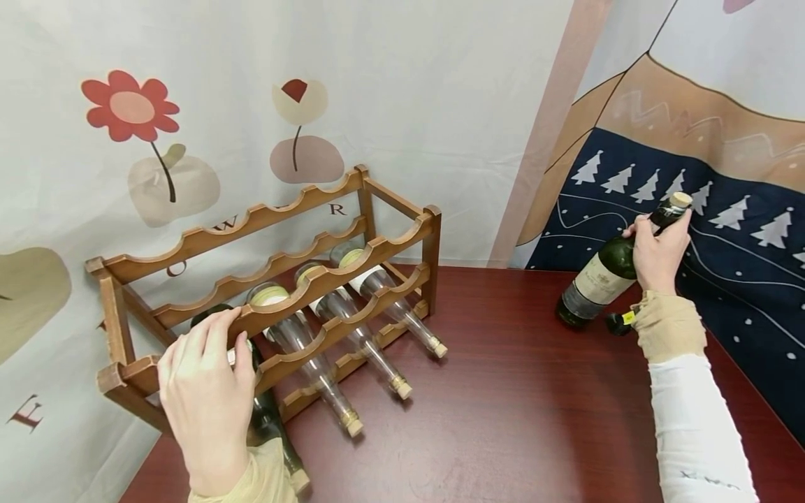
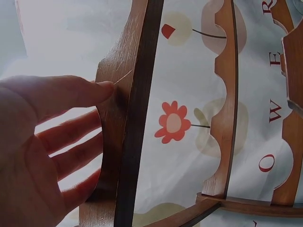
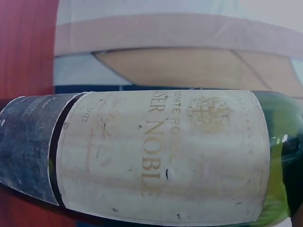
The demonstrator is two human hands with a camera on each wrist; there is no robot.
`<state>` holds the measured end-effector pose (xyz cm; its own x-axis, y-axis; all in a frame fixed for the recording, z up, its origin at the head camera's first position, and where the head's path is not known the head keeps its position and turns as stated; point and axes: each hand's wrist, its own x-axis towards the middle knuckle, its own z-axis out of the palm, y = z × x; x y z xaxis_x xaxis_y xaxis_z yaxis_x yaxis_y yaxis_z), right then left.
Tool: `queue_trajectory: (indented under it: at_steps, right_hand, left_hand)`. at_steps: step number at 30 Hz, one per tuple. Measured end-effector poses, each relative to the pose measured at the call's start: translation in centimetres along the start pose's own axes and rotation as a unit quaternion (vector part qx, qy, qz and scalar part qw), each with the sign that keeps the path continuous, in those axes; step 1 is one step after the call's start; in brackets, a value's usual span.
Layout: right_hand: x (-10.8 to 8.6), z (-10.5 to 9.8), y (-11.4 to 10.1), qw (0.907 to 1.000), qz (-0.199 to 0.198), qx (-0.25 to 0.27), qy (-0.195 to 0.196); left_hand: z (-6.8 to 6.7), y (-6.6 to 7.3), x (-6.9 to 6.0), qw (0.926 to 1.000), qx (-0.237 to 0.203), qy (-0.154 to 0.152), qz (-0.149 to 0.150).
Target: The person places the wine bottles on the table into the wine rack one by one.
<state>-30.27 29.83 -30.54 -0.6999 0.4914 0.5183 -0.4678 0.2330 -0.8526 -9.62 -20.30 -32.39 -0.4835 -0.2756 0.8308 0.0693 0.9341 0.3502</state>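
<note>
My left hand (image 1: 210,391) grips the top front rail of a wooden wine rack (image 1: 402,237). In the left wrist view the thumb (image 2: 92,92) lies on one face of that rail, the fingers behind it. On the right, my right hand (image 1: 660,251) holds a green wine bottle (image 1: 597,279) around its neck and shoulder. This bottle leans, its corked end up and its base low at the table; whether it touches is unclear. The right wrist view shows its cream label (image 3: 161,156) close up; the right hand is hardly visible there.
Three clear corked bottles (image 1: 361,335) lie in the rack's lower row, necks toward me. A dark bottle (image 1: 270,419) lies there too, partly behind my left hand. A small dark object with a yellow mark (image 1: 621,321) is beside my right wrist. Printed curtains (image 1: 453,105) hang behind the reddish table (image 1: 490,391).
</note>
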Motion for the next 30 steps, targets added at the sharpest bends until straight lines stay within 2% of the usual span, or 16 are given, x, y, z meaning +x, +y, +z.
queue_trajectory:
  at_steps: [5,9,12,15,21,24,30]
  right_hand:
    - [0.1,0.2,-0.4,0.9973,-0.024,0.069,0.008]
    - [0.1,0.2,-0.7,0.9888,-0.036,0.144,0.015]
    - [-0.2,0.3,-1.3,0.9822,-0.036,0.184,0.015]
    - [-0.8,0.5,-2.1,0.9753,-0.03,0.218,0.022]
    - [-2.3,1.0,-3.5,0.9566,-0.023,0.285,0.056]
    - [-3.1,1.2,-4.1,0.9463,-0.022,0.315,0.071]
    - [-4.6,1.6,-4.8,0.9322,-0.021,0.35,0.09]
  left_hand:
    - [0.1,0.1,0.0,0.9999,-0.006,0.008,0.001]
    - [0.3,0.2,0.0,0.9998,-0.014,0.01,-0.003]
    - [0.3,0.4,0.1,0.9999,-0.016,0.002,-0.001]
    - [0.4,0.8,0.2,0.9996,-0.027,0.008,0.007]
    - [1.8,1.7,0.5,0.9955,-0.067,0.044,0.051]
    - [2.7,2.3,0.6,0.993,-0.081,0.046,0.073]
    - [4.7,3.8,0.6,0.9846,-0.132,0.038,0.108]
